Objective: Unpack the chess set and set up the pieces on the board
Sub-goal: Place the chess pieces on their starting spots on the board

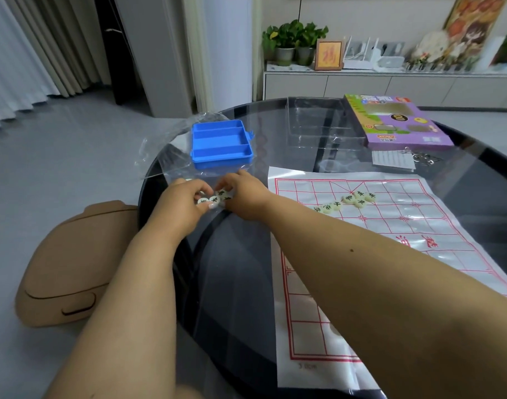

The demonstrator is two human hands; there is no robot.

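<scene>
Both hands left of the paper xiangqi board [390, 226]: left hand [186, 203] and right hand [243, 197] pinching cream xiangqi discs [215, 198] just below blue tray [220, 144]

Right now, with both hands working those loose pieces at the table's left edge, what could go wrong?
1. The loose pieces under the left hand and right hand lie close to the round table's rim; one could roll off.
2. The clear bag overhangs that edge and may slide, dragging pieces.
3. The right forearm crosses the thin board; pulling back might shift it and the pieces already on it.
</scene>
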